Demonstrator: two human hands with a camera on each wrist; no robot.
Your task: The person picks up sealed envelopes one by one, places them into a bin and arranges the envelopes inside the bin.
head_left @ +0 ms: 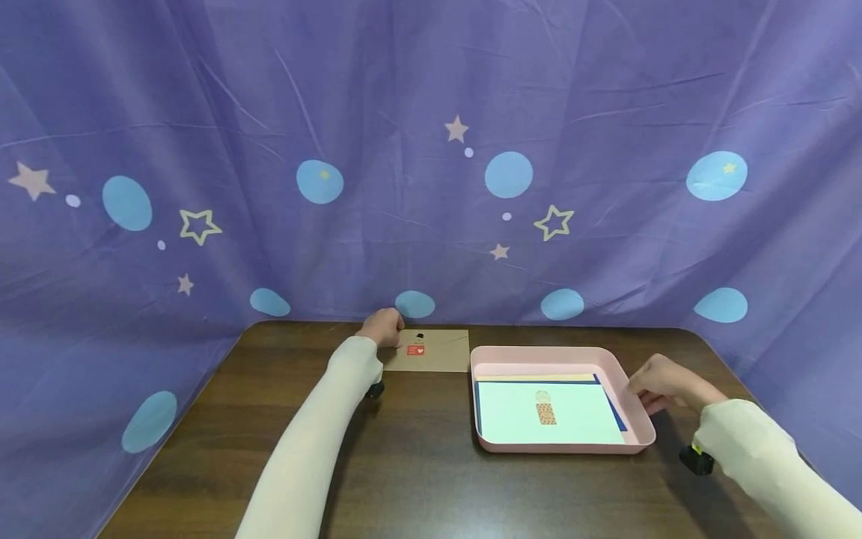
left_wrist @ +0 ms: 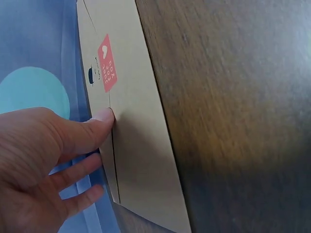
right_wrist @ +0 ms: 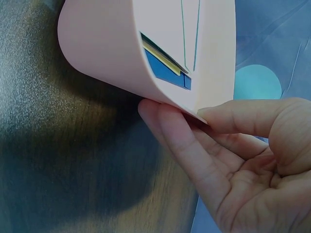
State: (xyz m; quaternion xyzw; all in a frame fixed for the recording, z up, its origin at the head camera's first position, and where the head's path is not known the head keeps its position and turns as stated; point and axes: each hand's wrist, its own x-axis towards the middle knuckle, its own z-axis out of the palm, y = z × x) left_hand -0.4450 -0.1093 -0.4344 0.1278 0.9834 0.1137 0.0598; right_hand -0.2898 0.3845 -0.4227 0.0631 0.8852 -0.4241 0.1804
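Observation:
A brown kraft envelope [head_left: 441, 361] lies at the table's back edge; in the left wrist view its red heart label [left_wrist: 107, 63] sits by the flap. My left hand [head_left: 382, 328] holds the envelope's left part, thumb on its face by the flap edge, other fingers at its far edge, index finger hidden. To the right stands a pink tray [head_left: 559, 448] holding a mint-coloured card [head_left: 508, 415] with a small printed figure, over blue and cream sheets. My right hand [head_left: 663, 383] pinches the tray's right rim, thumb on top and fingers underneath, as the right wrist view shows.
Everything lies on a dark wooden table [head_left: 417, 479]. Behind it hangs a purple curtain [head_left: 404, 224] with stars and blue dots, touching the back edge. The tray stands just right of the envelope.

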